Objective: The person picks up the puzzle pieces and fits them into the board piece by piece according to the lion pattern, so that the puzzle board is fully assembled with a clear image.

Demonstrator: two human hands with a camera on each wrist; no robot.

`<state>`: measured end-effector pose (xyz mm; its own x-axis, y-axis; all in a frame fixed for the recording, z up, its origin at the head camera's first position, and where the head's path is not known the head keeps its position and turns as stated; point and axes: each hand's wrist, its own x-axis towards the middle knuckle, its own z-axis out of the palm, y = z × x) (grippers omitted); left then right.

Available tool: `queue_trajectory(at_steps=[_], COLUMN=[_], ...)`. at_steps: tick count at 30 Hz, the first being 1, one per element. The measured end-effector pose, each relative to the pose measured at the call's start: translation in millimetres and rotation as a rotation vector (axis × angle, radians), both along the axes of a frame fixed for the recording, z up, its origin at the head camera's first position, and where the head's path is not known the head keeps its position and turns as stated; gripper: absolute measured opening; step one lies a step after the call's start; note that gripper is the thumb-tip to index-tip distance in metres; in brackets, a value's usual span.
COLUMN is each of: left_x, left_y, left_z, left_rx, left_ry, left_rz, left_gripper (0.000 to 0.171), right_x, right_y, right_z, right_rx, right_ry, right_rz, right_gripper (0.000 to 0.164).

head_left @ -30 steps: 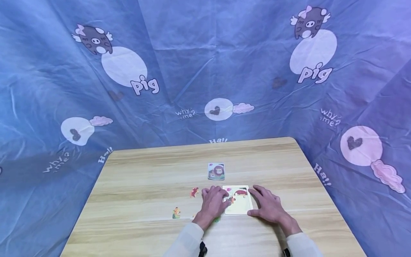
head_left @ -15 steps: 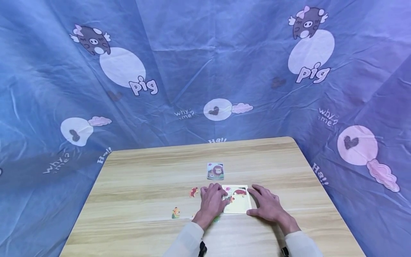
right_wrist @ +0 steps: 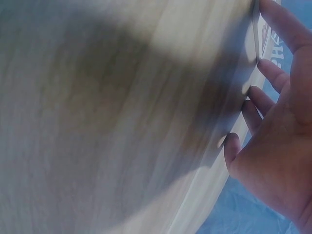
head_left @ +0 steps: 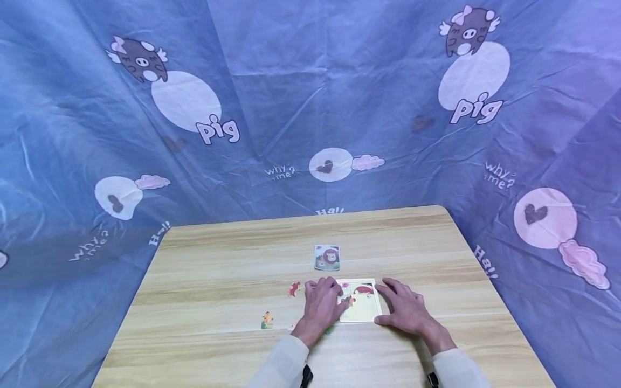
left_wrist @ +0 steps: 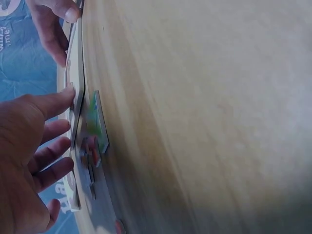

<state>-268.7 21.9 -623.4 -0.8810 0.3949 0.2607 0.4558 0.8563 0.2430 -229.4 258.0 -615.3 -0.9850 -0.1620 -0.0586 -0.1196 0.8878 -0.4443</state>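
Observation:
A cream puzzle tray (head_left: 363, 313) lies on the table between my hands, with several picture pieces along its far and left sides. My left hand (head_left: 320, 307) is at its left edge; the thumb presses on the tray's left part by an orange and grey piece (head_left: 351, 301). In the left wrist view, the other fingers of my left hand (left_wrist: 31, 151) are loosely extended beside the tray edge (left_wrist: 80, 68). My right hand (head_left: 408, 309) steadies the opposite side, thumb at the near corner and index finger higher up. The right wrist view shows its fingers (right_wrist: 253, 114) spread and resting on the table.
A lion picture card (head_left: 327, 258) lies beyond the tray. Left of my left hand are a red piece (head_left: 294, 289) and an orange-green piece (head_left: 267, 320). A green piece (head_left: 329, 331) shows partly by the left wrist. Blue printed cloth (head_left: 271, 108) surrounds the wooden table (head_left: 204, 269).
Both hands keep their places at the tray, and the pieces lie as before. Only the head view shifts slightly.

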Motion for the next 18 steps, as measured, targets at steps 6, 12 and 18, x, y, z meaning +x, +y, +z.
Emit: queue_trajectory(at_steps=[6,12,18], left_x=[-0.7,0.0,-1.9], left_y=[3.2,6.1,7.7], left_z=[-1.7,-1.4,-4.8], left_rx=[-0.033,-0.038,-0.039], left_ry=[-0.018,-0.031,-0.008], left_rz=[0.02,0.038,0.032], left_gripper=[0.029,0.029,0.028], right_x=[-1.1,-1.9,-2.3], right_y=[1.4,2.8,4.1], right_z=[0.3,-1.6,-2.9], right_rx=[0.002,-0.006,-0.004], right_ry=[0.002,0.009,0.021], right_rz=[0.003,0.004,0.005], right_gripper=[0.085,0.085,0.086])
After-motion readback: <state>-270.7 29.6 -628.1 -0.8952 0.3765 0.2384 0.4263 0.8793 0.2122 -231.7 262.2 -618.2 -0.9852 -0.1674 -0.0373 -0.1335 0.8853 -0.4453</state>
